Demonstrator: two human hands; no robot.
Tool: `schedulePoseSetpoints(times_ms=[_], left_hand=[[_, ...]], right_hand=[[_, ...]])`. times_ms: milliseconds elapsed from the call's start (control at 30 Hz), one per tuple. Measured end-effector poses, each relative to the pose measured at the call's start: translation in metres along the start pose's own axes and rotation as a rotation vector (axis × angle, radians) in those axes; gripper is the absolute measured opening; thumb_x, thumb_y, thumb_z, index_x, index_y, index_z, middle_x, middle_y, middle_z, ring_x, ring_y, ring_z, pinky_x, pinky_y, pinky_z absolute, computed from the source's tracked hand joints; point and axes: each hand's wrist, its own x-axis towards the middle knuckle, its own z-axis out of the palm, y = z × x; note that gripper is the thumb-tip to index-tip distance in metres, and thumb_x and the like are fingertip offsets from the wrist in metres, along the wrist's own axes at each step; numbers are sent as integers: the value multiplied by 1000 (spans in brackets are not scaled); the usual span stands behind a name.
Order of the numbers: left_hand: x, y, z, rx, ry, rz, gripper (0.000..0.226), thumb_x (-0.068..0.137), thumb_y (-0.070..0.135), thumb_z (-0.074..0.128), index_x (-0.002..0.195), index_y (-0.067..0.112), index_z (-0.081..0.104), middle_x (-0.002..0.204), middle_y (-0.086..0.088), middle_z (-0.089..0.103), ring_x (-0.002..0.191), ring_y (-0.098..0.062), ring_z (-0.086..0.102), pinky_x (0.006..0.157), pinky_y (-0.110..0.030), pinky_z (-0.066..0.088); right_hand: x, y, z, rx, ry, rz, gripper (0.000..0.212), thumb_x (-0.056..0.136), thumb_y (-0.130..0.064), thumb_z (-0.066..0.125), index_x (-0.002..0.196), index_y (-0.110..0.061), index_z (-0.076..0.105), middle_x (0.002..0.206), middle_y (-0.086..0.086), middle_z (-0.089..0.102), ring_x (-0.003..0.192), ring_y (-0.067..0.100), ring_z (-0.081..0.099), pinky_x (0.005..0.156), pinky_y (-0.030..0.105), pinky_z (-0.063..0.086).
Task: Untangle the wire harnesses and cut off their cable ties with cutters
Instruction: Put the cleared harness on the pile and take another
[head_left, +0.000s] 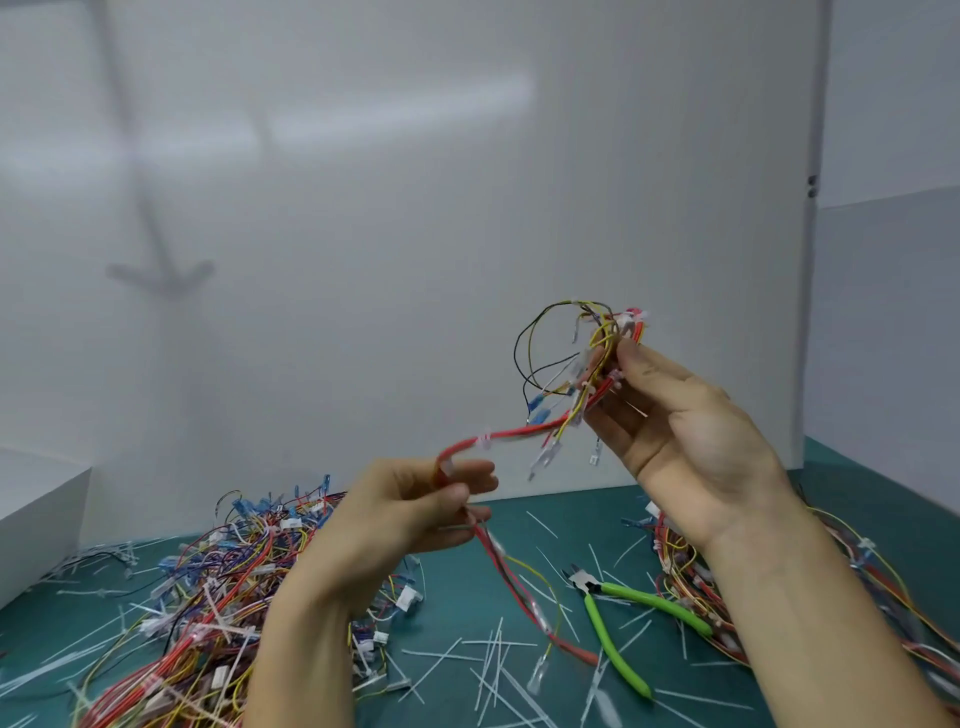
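Note:
I hold one wire harness (524, 430) up in the air between both hands. Its red bundle carries white cable ties, and thin yellow and black wires loop above my right hand. My right hand (675, 415) pinches the upper, bunched end of the harness. My left hand (415, 506) grips the lower red part, which bends over my fingers and trails down to the table. The green-handled cutters (618, 618) lie on the green mat below, between my forearms, with no hand on them.
A big tangled pile of harnesses (218, 582) lies at the left. A second pile (691, 577) sits at the right, partly behind my right forearm. Several cut white cable ties (493, 660) litter the green mat (457, 597). White walls enclose the bench; a white box (36, 519) stands far left.

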Motion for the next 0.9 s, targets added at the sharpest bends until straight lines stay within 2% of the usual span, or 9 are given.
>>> schedulePoseSetpoints(times_ms=[133,200,300,367,500,567,700,800,900], left_hand=[[2,-5,6,556,-129,-101,69,84,-25,34,125,21,67,129,4,66,122,-8,60,103,-24,43],[5,0,10,622,14,-70,69,86,-21,30,135,17,58,133,3,63,124,-9,57,109,-29,40],[5,17,17,349,378,141,38,101,1,40,126,15,65,108,4,74,99,-11,70,92,-34,55],[-1,32,23,112,447,264,25,101,15,49,113,20,70,93,6,77,85,-12,74,74,-26,60],[-17,53,42,21,266,335,16,93,37,62,96,31,77,88,8,78,79,-14,76,65,-23,60],[-18,56,52,59,240,329,14,89,41,65,94,34,76,86,8,78,78,-13,76,69,-32,63],[-13,52,57,97,257,312,9,87,41,67,91,37,74,82,5,77,78,-14,75,78,-44,61],[-10,48,55,83,235,317,10,90,34,67,90,41,74,84,7,77,83,-10,75,75,-35,59],[-10,46,54,4,227,291,15,91,25,67,84,35,75,84,7,78,81,-9,75,69,-26,60]], right_hand=[[-3,0,1,-170,-38,-63,21,80,-23,64,85,-12,81,85,10,75,74,19,72,64,27,59],[-4,3,4,-275,-18,-109,20,79,-23,64,84,-15,81,84,11,76,74,22,72,65,29,60],[-5,8,9,-424,22,-189,15,84,-18,65,86,-15,80,83,11,77,70,21,72,63,27,59],[-5,13,12,-525,21,-236,16,89,-11,64,88,-18,78,80,9,77,65,17,71,61,23,58],[-6,27,16,-767,-44,-300,19,94,-16,63,96,-29,77,82,-4,77,73,12,74,69,27,60],[-6,33,17,-859,-71,-319,19,97,-21,61,103,-28,78,86,-5,78,82,16,74,76,38,61],[-7,38,15,-1076,-67,-382,21,100,-21,56,107,-26,76,84,1,75,81,27,70,74,48,58],[-8,41,13,-1332,-51,-455,24,101,-26,51,112,-28,72,92,-7,66,88,16,61,73,39,53],[-9,42,17,-1587,-21,-491,32,101,-35,47,128,-41,62,96,-12,54,95,8,44,66,17,39]])
